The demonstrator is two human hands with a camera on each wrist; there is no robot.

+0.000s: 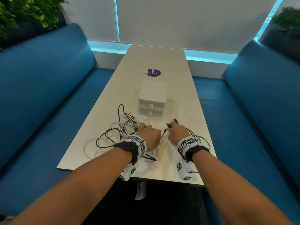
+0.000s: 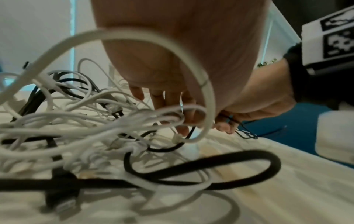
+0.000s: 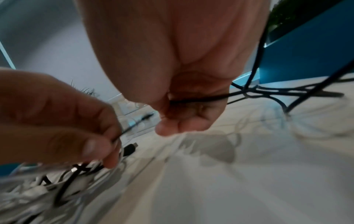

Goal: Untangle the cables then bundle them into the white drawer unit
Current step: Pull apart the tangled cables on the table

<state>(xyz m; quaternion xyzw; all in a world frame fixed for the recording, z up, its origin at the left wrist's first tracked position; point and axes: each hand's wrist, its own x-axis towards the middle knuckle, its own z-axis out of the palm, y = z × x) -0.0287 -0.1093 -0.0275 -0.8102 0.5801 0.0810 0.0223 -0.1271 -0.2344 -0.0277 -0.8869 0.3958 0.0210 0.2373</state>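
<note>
Between blue sofas, on the table, a black cable is being gripped by the right hand while the tangle is being pinched by the left hand, probably for separation; the white drawer unit is being kept shut.

Bare forearms, black wrist straps — white blocks printed with black-and-white square markers; no sleeves

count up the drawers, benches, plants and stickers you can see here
drawers in the white drawer unit: 2
blue benches: 2
plants: 2
round sticker: 1
total: 7
</note>
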